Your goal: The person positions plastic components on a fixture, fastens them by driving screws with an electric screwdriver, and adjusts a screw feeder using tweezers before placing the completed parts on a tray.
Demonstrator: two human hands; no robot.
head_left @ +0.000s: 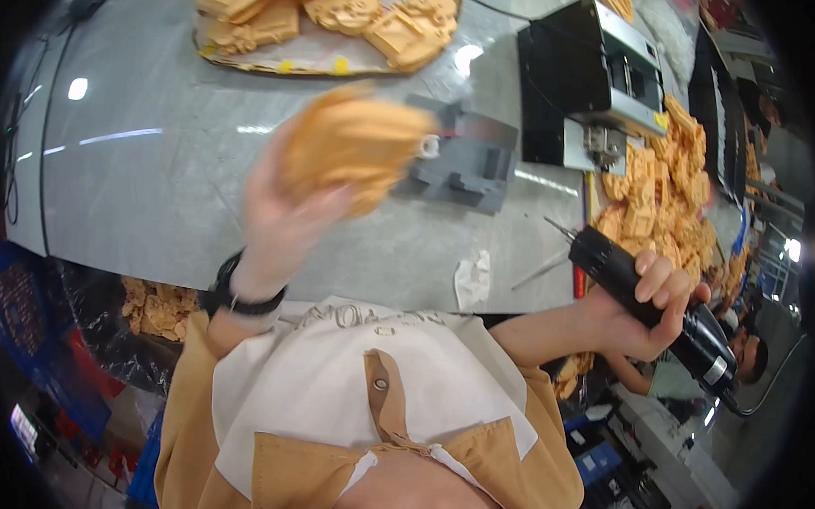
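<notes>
My left hand (288, 196) is closed round an orange plastic part (353, 149), lifted over the table and smeared by motion. Just right of that part, a dark grey fixture block (469, 171) lies on the table, its left side partly hidden behind the part. In my right hand (662, 304) is a black electric screwdriver (618, 271), its thin bit pointing up and left, above the table's front edge. A cable leaves the tool's rear end.
At the far left, a cardboard tray (261, 67) holds several orange parts. A black and silver machine (593, 90) stands back right, beside a heap of orange parts (665, 192). Crumpled tissue (471, 279) and a thin metal rod (542, 271) lie near the front edge of the grey table (140, 191).
</notes>
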